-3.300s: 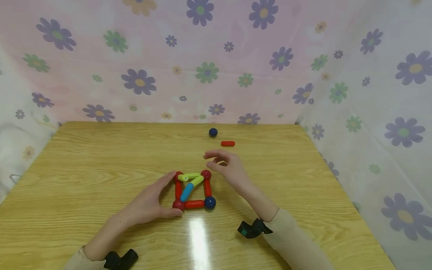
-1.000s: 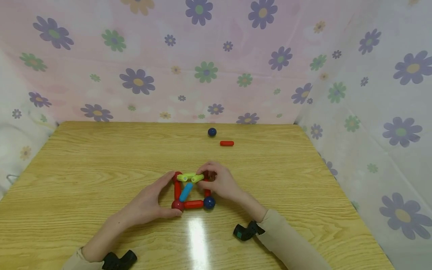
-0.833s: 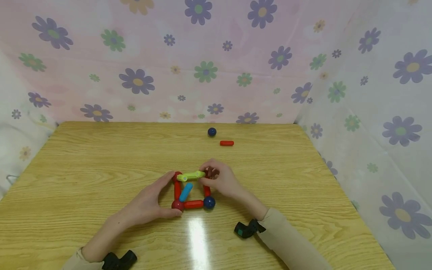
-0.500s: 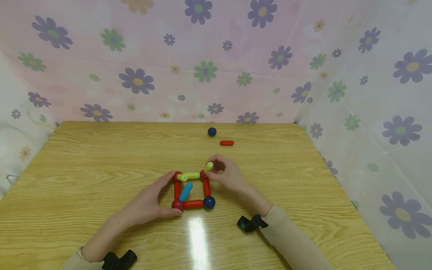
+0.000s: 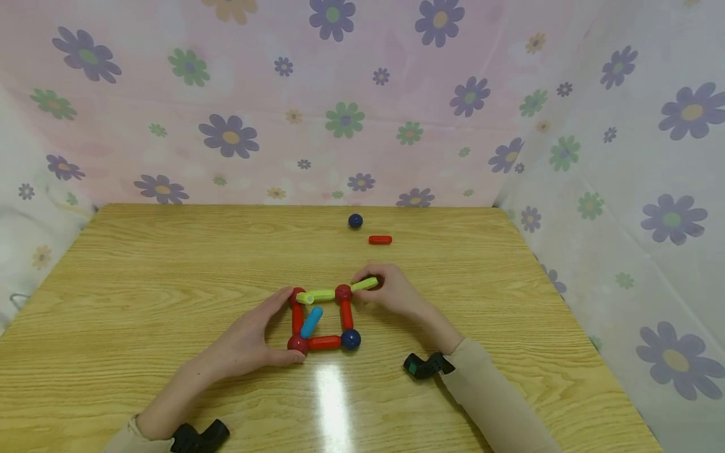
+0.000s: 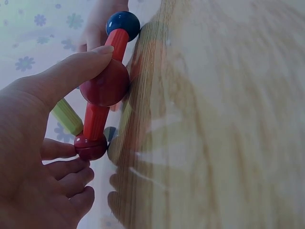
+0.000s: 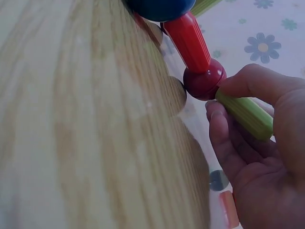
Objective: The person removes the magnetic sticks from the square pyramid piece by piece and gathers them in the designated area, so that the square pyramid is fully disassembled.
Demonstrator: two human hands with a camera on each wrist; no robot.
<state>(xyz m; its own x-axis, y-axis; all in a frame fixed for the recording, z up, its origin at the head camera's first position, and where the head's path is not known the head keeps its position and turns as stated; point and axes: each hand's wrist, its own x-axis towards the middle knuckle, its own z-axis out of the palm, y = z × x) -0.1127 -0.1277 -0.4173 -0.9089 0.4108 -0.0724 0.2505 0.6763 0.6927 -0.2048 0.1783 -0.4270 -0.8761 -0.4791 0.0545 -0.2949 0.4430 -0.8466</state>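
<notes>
A square of magnetic rods and balls lies on the table. Its sides are red rods (image 5: 325, 343) and one yellow-green rod (image 5: 321, 295), with red balls (image 5: 297, 344) and a dark blue ball (image 5: 351, 340) at the corners. My left hand (image 5: 249, 336) spans the left side, thumb against the near red ball and fingers at the far one (image 6: 90, 147). With thumb and fingertips, my right hand (image 5: 393, 292) pinches another yellow-green rod (image 7: 245, 117), whose end touches the far right red ball (image 7: 205, 80). A blue rod (image 5: 312, 322) slants up from the near left ball; a yellow-green rod (image 5: 306, 298) tilts from the far left one.
Farther back on the wooden table (image 5: 226, 245) lie a loose dark blue ball (image 5: 355, 221) and a loose red rod (image 5: 380, 240). Flowered cloth (image 5: 272, 145) hangs behind and at the sides.
My right hand came down and took the yellow-green rod that leaned against the blue rod. It swung the rod up and outward to the right. My left hand stayed in place.
</notes>
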